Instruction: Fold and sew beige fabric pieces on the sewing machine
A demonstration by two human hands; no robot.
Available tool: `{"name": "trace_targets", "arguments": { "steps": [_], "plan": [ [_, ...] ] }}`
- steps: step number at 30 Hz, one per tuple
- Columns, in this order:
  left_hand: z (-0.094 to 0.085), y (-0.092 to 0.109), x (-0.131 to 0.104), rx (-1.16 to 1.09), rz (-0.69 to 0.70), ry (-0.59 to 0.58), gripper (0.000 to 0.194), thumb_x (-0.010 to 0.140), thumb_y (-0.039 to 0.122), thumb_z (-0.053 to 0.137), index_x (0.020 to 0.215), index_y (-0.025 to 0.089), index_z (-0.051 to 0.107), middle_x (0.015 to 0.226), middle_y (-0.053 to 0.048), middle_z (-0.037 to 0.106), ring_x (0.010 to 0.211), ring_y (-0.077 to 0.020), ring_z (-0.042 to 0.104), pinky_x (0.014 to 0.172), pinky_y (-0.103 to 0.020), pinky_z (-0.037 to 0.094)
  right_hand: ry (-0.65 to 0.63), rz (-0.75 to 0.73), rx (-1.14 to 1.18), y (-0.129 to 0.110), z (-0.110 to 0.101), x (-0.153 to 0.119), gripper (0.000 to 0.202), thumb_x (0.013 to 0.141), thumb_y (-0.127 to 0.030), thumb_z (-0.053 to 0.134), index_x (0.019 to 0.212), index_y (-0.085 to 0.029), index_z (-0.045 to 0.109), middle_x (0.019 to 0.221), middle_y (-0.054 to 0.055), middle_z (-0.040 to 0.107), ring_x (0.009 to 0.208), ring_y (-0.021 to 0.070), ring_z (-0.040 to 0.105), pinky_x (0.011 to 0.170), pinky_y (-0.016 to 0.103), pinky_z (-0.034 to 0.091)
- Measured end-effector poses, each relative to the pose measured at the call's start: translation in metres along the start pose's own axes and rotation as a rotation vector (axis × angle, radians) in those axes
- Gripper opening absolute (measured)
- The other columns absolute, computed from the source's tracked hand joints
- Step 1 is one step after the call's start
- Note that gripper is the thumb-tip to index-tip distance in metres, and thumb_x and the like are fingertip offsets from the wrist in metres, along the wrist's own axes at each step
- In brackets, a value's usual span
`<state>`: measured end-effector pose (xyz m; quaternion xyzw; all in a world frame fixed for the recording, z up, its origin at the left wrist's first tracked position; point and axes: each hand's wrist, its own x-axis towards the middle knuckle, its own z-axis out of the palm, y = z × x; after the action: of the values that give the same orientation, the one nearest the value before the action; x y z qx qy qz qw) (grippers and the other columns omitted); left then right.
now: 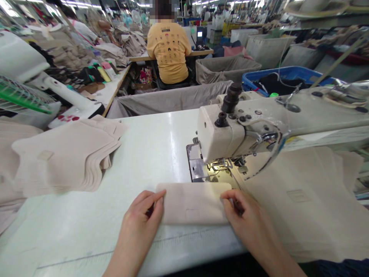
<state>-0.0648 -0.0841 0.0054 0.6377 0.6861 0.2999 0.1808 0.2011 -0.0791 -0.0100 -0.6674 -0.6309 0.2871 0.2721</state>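
- beige fabric piece point(191, 202) sat on the table point(152, 150) by the sewing machine point(220, 134)
- left hand point(141, 213) and right hand point(249, 211) pinched its ends
- looked light, kinda floppy; ends seemed the best hold

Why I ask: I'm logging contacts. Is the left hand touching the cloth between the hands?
Touching: the head view shows the left hand pinching the cloth at its left edge.

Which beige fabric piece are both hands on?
The rectangular piece in front of the sewing machine, left hand and right hand at its ends; larger pieces lie to either side.
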Motion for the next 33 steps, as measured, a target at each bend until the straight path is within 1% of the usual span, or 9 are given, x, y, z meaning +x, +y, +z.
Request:
{"name": "trace_targets", "arguments": {
  "steps": [14, 17, 19, 22, 24, 25, 27, 30, 33],
  "plan": [
    [0.001, -0.003, -0.001, 0.053, 0.051, -0.001, 0.029, 0.093, 0.035, 0.051, 0.091, 0.022, 0.076, 0.081, -0.002, 0.068, 0.069, -0.0161, 0.066, 0.063, -0.028, 0.057, -0.004, -0.048, -0.008, 0.002, 0.002, 0.005, 0.023, 0.09, -0.035, 0.05, 0.089, -0.023, 0.07, 0.083, 0.003, 0.074, 0.073, 0.0194, 0.069, 0.07, 0.029, 0.052],
    [0.004, -0.001, -0.004, 0.123, 0.111, 0.008, 0.031, 0.097, 0.033, 0.048, 0.097, 0.02, 0.075, 0.083, -0.003, 0.067, 0.07, -0.0168, 0.066, 0.063, -0.029, 0.057, -0.008, -0.104, -0.032, 0.002, 0.001, 0.005, 0.022, 0.092, -0.032, 0.05, 0.089, -0.023, 0.07, 0.082, 0.002, 0.073, 0.073, 0.0183, 0.069, 0.069, 0.028, 0.052],
    [0.005, 0.002, -0.007, 0.234, 0.183, 0.03, 0.031, 0.098, 0.032, 0.046, 0.102, 0.018, 0.074, 0.089, -0.006, 0.067, 0.073, -0.0195, 0.066, 0.066, -0.033, 0.058, -0.015, -0.166, -0.093, 0.0, -0.003, 0.005, 0.022, 0.093, -0.029, 0.049, 0.09, -0.024, 0.069, 0.082, 0.002, 0.07, 0.073, 0.0176, 0.068, 0.068, 0.027, 0.051],
    [0.005, 0.003, -0.006, 0.447, 0.363, 0.09, 0.028, 0.098, 0.028, 0.048, 0.104, 0.016, 0.073, 0.116, -0.014, 0.067, 0.101, -0.031, 0.064, 0.082, -0.047, 0.058, -0.003, -0.284, -0.256, -0.002, -0.009, 0.002, 0.019, 0.093, -0.023, 0.051, 0.09, -0.024, 0.07, 0.085, 0.003, 0.065, 0.072, 0.0176, 0.066, 0.064, 0.027, 0.049],
    [0.003, 0.0, 0.001, 0.534, 0.485, 0.102, 0.025, 0.097, 0.024, 0.05, 0.103, 0.015, 0.072, 0.127, -0.015, 0.064, 0.116, -0.0361, 0.058, 0.09, -0.053, 0.055, 0.012, -0.375, -0.345, -0.002, -0.012, 0.001, 0.016, 0.089, -0.016, 0.056, 0.089, -0.024, 0.07, 0.096, 0.005, 0.065, 0.079, 0.0186, 0.067, 0.063, 0.027, 0.049],
    [0.002, -0.002, 0.008, 0.556, 0.526, 0.076, 0.024, 0.097, 0.022, 0.05, 0.103, 0.016, 0.071, 0.126, -0.014, 0.066, 0.115, -0.0356, 0.058, 0.091, -0.053, 0.055, 0.012, -0.419, -0.373, -0.002, -0.013, 0.0, 0.016, 0.087, -0.012, 0.058, 0.089, -0.023, 0.069, 0.104, 0.007, 0.065, 0.084, 0.0194, 0.067, 0.064, 0.027, 0.049],
    [0.002, -0.002, 0.027, 0.583, 0.566, -0.029, 0.022, 0.097, 0.019, 0.049, 0.102, 0.016, 0.071, 0.111, -0.012, 0.071, 0.102, -0.0308, 0.064, 0.087, -0.049, 0.056, 0.01, -0.476, -0.406, -0.002, -0.011, -0.001, 0.018, 0.085, -0.008, 0.059, 0.09, -0.022, 0.068, 0.113, 0.007, 0.066, 0.088, 0.0201, 0.068, 0.065, 0.027, 0.049],
    [0.006, 0.01, 0.061, 0.632, 0.528, -0.229, 0.021, 0.095, 0.015, 0.049, 0.1, 0.015, 0.069, 0.106, -0.013, 0.071, 0.098, -0.0283, 0.067, 0.088, -0.045, 0.056, 0.012, -0.478, -0.43, -0.002, -0.006, 0.0, 0.013, 0.089, -0.01, 0.058, 0.092, -0.021, 0.066, 0.106, 0.006, 0.069, 0.08, 0.0186, 0.068, 0.062, 0.027, 0.049],
    [0.019, 0.034, 0.09, 0.647, 0.455, -0.314, 0.024, 0.1, 0.028, 0.048, 0.107, 0.014, 0.066, 0.114, -0.015, 0.069, 0.108, -0.0313, 0.066, 0.096, -0.051, 0.053, 0.014, -0.453, -0.412, -0.006, 0.0, -0.001, 0.011, 0.093, -0.014, 0.058, 0.094, -0.021, 0.066, 0.106, 0.005, 0.069, 0.079, 0.0172, 0.068, 0.062, 0.026, 0.049]
  ]
}}
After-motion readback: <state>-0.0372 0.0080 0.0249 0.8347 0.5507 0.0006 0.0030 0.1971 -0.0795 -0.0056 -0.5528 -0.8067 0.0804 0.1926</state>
